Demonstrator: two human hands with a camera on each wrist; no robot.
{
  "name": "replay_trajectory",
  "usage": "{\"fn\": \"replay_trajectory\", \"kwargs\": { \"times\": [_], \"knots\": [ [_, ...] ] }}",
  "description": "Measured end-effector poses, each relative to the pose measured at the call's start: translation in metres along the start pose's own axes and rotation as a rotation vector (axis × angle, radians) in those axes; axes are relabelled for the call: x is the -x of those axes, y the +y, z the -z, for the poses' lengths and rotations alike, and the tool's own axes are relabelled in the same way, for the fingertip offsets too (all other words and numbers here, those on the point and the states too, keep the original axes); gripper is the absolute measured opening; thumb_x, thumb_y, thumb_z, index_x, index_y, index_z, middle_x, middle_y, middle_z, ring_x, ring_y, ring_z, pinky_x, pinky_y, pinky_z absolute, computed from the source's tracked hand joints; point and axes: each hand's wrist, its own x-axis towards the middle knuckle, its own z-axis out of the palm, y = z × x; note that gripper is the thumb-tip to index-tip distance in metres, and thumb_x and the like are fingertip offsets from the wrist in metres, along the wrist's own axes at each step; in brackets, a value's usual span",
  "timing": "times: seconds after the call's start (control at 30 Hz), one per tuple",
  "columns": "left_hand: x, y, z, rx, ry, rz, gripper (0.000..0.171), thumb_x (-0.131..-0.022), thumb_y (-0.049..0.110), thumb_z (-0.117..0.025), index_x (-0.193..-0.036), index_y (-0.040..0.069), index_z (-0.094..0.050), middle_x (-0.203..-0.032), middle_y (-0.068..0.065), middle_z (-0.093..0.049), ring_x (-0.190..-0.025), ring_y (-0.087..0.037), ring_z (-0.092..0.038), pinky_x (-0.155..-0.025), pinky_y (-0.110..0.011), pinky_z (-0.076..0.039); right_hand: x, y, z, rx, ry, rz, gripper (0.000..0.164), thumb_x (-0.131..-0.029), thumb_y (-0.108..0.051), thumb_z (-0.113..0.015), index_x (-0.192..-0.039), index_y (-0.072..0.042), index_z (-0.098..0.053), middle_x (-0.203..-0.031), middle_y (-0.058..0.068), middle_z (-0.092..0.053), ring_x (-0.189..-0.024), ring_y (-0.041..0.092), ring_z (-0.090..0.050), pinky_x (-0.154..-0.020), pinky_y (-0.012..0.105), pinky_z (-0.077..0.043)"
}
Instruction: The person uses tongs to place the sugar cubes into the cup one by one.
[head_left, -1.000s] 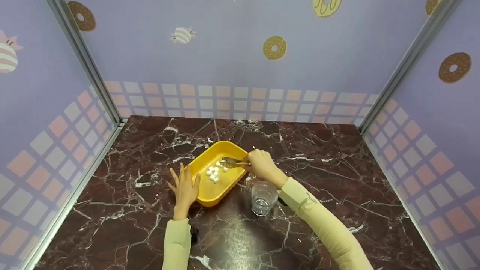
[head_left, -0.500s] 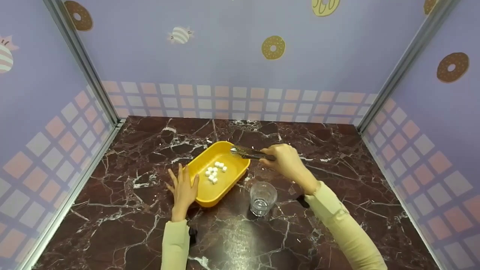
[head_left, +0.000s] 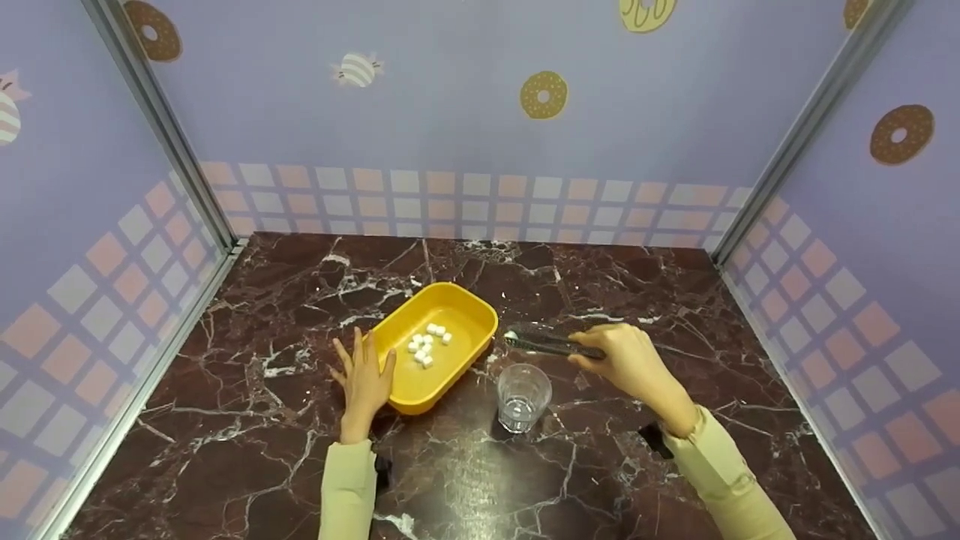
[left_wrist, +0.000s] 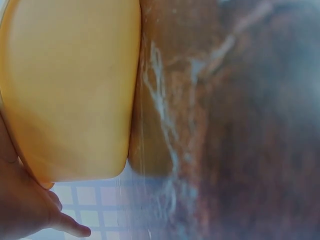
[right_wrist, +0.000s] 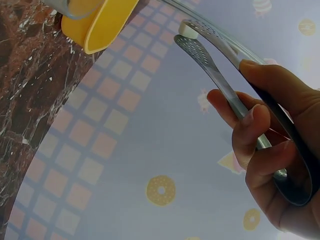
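Note:
My right hand [head_left: 626, 364] grips metal tongs [right_wrist: 220, 80] with perforated tips. Pinched between those tips is a small white cube [right_wrist: 188, 31], held in the air right of the yellow tray [head_left: 480, 307]. Against the tray's left rim rests my left hand [head_left: 365, 384], its fingers spread and straight. Several white cubes [head_left: 427, 341] lie in the tray, some touching one another. A clear drinking glass [head_left: 524, 394] stands upright to the tray's right, nearer to me than the tongs. In the left wrist view, the tray's outer wall [left_wrist: 75, 90] fills the left side.
Everything stands on a dark red marbled tabletop [head_left: 247, 465]. Purple patterned panels [head_left: 450, 112] enclose it at the back and on both sides, with metal posts [head_left: 161, 127] at the corners.
My right hand has moved right and toward me, lifting the tongs with one white cube out of the tray. My left hand stays on the rim; tray and glass keep their places.

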Motion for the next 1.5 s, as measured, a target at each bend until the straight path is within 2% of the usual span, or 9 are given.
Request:
{"fn": "replay_trajectory", "kwargs": {
  "times": [0.3,0.57,0.8,1.1,1.23,1.3,1.43,1.5],
  "knots": [
    [0.001,0.001,-0.001,0.011,0.023,0.003,0.059,-0.093,0.039,-0.039,-0.140,0.006,-0.026,-0.151,-0.014,-0.008,-0.134,-0.042,0.014,-0.096,-0.073,0.000,0.028,0.003,-0.005,-0.011,-0.071,-0.022,0.026,-0.069,-0.023,-0.074,-0.091,-0.010,-0.072,-0.079,0.003,-0.071,-0.051,0.008,-0.056,-0.043,0.021,-0.039],
    [0.001,0.001,-0.001,0.010,-0.008,0.013,0.060,-0.093,0.039,-0.037,-0.142,0.008,-0.023,-0.151,-0.012,-0.005,-0.134,-0.040,0.018,-0.097,-0.072,0.002,0.037,0.005,-0.019,0.010,-0.114,-0.040,0.024,-0.068,-0.023,-0.074,-0.089,-0.011,-0.073,-0.080,0.001,-0.071,-0.055,0.011,-0.060,-0.042,0.019,-0.038],
    [0.001,0.000,-0.001,0.015,-0.005,0.012,0.060,-0.093,0.039,-0.039,-0.141,0.007,-0.024,-0.151,-0.014,-0.005,-0.134,-0.042,0.016,-0.097,-0.072,0.002,0.040,0.007,-0.030,0.045,-0.127,-0.046,0.021,-0.067,-0.024,-0.075,-0.086,-0.014,-0.073,-0.070,-0.003,-0.068,-0.048,0.007,-0.051,-0.040,0.018,-0.030],
    [0.000,-0.001,-0.001,0.018,-0.001,0.014,0.060,-0.093,0.038,-0.039,-0.141,0.006,-0.024,-0.151,-0.014,-0.005,-0.133,-0.041,0.018,-0.096,-0.073,0.003,0.036,0.006,-0.026,0.040,-0.120,-0.046,0.025,-0.068,-0.026,-0.074,-0.089,-0.013,-0.073,-0.080,0.000,-0.071,-0.062,0.017,-0.064,-0.045,0.027,-0.044],
    [0.001,0.000,0.000,0.010,0.001,0.008,0.060,-0.093,0.039,-0.039,-0.141,0.005,-0.024,-0.151,-0.015,-0.006,-0.133,-0.043,0.017,-0.096,-0.073,0.002,0.035,0.006,-0.024,0.034,-0.125,-0.049,0.027,-0.069,-0.027,-0.073,-0.092,-0.013,-0.072,-0.084,0.003,-0.071,-0.064,0.017,-0.065,-0.046,0.026,-0.045],
    [0.001,0.000,0.000,0.005,0.002,0.008,0.060,-0.093,0.038,-0.039,-0.141,0.005,-0.025,-0.151,-0.015,-0.006,-0.134,-0.043,0.016,-0.095,-0.073,0.002,0.034,0.007,-0.024,0.034,-0.123,-0.047,0.026,-0.069,-0.026,-0.073,-0.092,-0.012,-0.072,-0.083,0.003,-0.071,-0.059,0.015,-0.062,-0.044,0.024,-0.042],
    [0.000,0.000,0.000,0.005,0.008,0.000,0.059,-0.093,0.039,-0.038,-0.141,0.005,-0.026,-0.151,-0.014,-0.007,-0.134,-0.044,0.014,-0.095,-0.074,0.000,0.031,0.007,-0.022,0.028,-0.115,-0.049,0.027,-0.070,-0.026,-0.073,-0.092,-0.012,-0.072,-0.079,0.002,-0.070,-0.047,0.006,-0.045,-0.041,0.019,-0.031],
    [0.000,0.000,0.000,0.005,0.010,-0.003,0.059,-0.093,0.039,-0.038,-0.140,0.005,-0.026,-0.151,-0.014,-0.007,-0.133,-0.044,0.015,-0.095,-0.074,-0.001,0.027,0.007,-0.021,0.022,-0.099,-0.045,0.027,-0.070,-0.026,-0.073,-0.092,-0.011,-0.072,-0.077,0.002,-0.069,-0.046,0.004,-0.038,-0.041,0.019,-0.030]
  ]
}}
